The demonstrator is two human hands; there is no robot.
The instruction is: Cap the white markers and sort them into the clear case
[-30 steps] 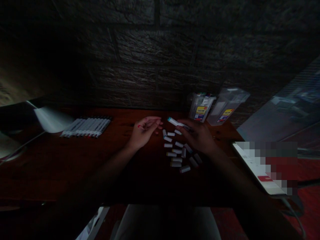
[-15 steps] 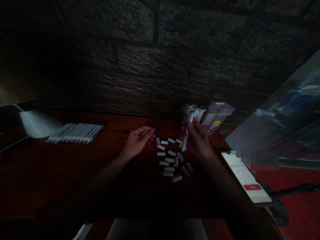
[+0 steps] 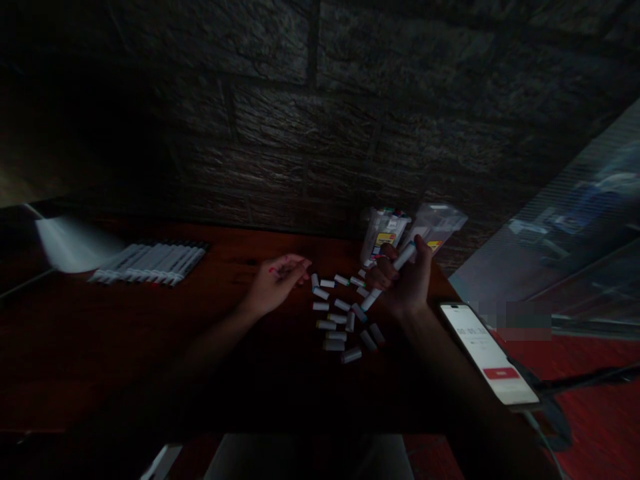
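In my right hand (image 3: 403, 280) is a white marker (image 3: 371, 299), held aslant with fingers curled around it. Its lower end points down-left toward the table, over white marker caps (image 3: 337, 319) with coloured ends, several of which lie scattered between my hands. My left hand (image 3: 285, 275) rests left of these caps, palm partly turned up, with red marks on the skin. Its fingers are curled and the thumb meets them; whatever may be between them is too dark and small to see.
At the left of the wooden table, several markers (image 3: 150, 262) lie in a row near a white cone-shaped object (image 3: 73, 243). Against the brick wall (image 3: 280, 127) stand a clear case of markers (image 3: 384, 237) and another clear case (image 3: 443, 217). A lit phone (image 3: 487, 353) lies at the right edge.
My right hand has turned and shifted slightly right, tilting the marker from near upright to a slant. My fingers are now curled more fully around it. My left hand stays almost still.
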